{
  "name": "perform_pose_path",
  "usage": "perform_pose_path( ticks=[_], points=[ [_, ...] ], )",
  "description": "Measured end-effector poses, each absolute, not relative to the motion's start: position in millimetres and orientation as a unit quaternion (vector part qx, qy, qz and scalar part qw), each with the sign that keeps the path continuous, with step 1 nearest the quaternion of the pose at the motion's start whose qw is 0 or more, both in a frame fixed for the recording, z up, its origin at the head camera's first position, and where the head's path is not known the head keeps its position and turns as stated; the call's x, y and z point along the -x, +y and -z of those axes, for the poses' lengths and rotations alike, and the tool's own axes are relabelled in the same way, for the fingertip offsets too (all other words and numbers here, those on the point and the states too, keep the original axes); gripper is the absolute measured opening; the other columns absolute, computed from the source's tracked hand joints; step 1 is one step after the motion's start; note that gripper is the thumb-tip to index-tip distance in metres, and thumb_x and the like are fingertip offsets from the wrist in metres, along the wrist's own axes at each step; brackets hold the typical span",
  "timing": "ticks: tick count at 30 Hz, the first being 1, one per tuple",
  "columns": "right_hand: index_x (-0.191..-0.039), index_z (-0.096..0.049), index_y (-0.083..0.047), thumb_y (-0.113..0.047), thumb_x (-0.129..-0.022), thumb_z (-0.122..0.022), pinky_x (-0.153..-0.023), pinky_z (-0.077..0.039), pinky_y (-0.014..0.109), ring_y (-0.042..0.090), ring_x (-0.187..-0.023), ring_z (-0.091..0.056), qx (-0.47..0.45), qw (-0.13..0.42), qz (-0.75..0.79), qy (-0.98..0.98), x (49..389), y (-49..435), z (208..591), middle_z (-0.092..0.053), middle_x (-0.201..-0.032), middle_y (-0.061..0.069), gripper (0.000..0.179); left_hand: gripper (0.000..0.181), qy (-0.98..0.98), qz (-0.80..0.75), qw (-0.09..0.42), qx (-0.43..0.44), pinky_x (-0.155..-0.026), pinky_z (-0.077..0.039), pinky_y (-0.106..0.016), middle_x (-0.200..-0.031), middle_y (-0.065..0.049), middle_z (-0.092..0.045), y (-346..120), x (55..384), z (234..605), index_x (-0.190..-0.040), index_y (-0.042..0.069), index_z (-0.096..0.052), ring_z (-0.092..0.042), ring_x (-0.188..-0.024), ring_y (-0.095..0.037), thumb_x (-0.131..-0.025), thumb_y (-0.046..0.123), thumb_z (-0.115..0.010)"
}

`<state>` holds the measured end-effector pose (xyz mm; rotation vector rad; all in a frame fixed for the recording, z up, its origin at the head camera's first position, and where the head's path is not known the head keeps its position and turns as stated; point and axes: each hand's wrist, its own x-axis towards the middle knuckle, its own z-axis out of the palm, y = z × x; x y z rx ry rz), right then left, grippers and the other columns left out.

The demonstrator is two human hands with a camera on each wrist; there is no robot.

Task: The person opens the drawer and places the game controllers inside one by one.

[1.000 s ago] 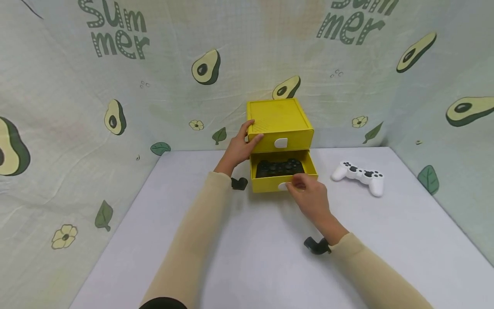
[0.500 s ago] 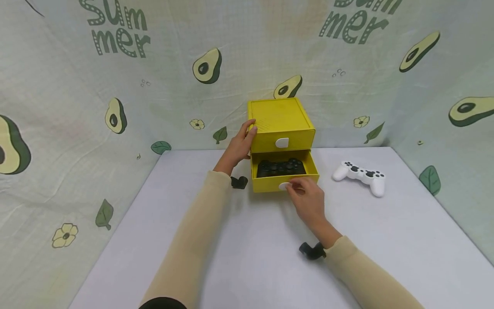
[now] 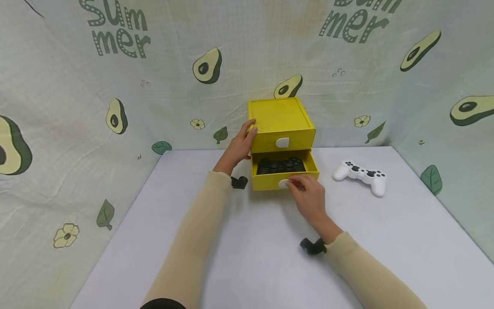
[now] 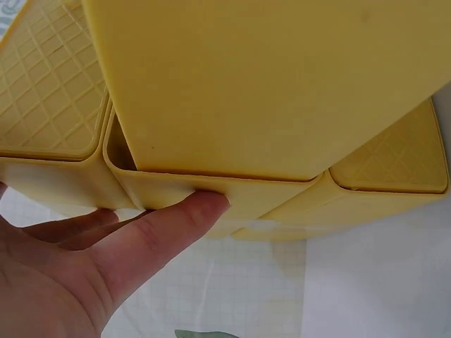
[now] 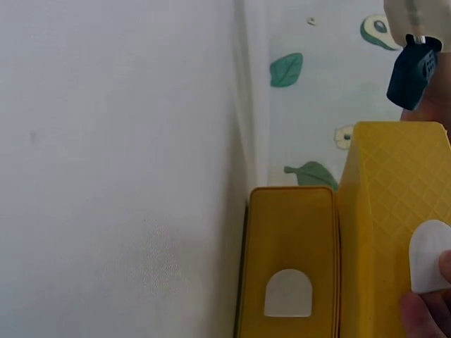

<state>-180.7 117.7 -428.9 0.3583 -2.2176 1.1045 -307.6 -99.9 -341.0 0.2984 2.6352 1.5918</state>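
Observation:
A yellow drawer cabinet (image 3: 279, 115) stands against the back cloth in the head view. Its middle drawer (image 3: 264, 183) is pulled out, and a black game controller (image 3: 281, 165) lies inside. My right hand (image 3: 311, 199) pinches the white pull tab (image 3: 283, 184) on that drawer's front; the right wrist view shows fingertips (image 5: 421, 317) at the tab (image 5: 427, 255). My left hand (image 3: 239, 145) rests along the cabinet's left side, fingers reaching the top edge. In the left wrist view its thumb (image 4: 165, 232) presses straight on the yellow side wall.
To the right of the cabinet a white game controller (image 3: 360, 177) lies on the white table (image 3: 262, 253). Below the pulled-out drawer sits a bottom drawer (image 5: 292, 236), pushed in. Cloth printed with avocados (image 3: 206, 66) hangs behind and at both sides.
The middle drawer has slid slightly inward, with my right hand on its tab. My left thumb has shifted from the cabinet's front up to its top left corner.

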Motion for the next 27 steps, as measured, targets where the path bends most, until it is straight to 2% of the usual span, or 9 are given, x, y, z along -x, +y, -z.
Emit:
perform_pose_path(
  ticks=[11,19,27],
  points=[
    [-0.100,-0.072,-0.005,-0.016,-0.085,-0.076,-0.076,-0.058,0.033,0.019,-0.088,-0.067,-0.132,0.310,-0.416,-0.845,192,117,428,-0.068,-0.096,0.008,0.019,0.051,0.861,-0.501,0.028,-0.086,-0.084,-0.055,-0.055,-0.160,-0.001,-0.027,-98,307,339,-0.138,0.071,-0.009,-0.046,-0.133,-0.037,-0.092,0.073,-0.031],
    [-0.101,-0.072,-0.005,-0.018,-0.086,-0.075,-0.078,-0.058,0.035,0.019,-0.089,-0.065,-0.133,0.306,-0.415,-0.846,203,116,427,-0.067,-0.097,0.008,0.021,0.051,0.864,-0.495,0.027,-0.086,-0.083,-0.056,-0.054,-0.157,-0.002,-0.032,-98,307,339,-0.142,0.062,-0.021,-0.049,-0.128,-0.038,-0.093,0.072,-0.032],
    [-0.101,-0.072,-0.005,-0.018,-0.089,-0.072,-0.079,-0.058,0.036,0.022,-0.092,-0.065,-0.133,0.303,-0.407,-0.851,216,115,425,-0.068,-0.098,0.009,0.018,0.051,0.860,-0.501,0.032,-0.089,-0.082,-0.056,-0.053,-0.157,-0.003,-0.034,-98,308,338,-0.141,0.061,-0.022,-0.049,-0.128,-0.038,-0.092,0.072,-0.032]
  ],
)
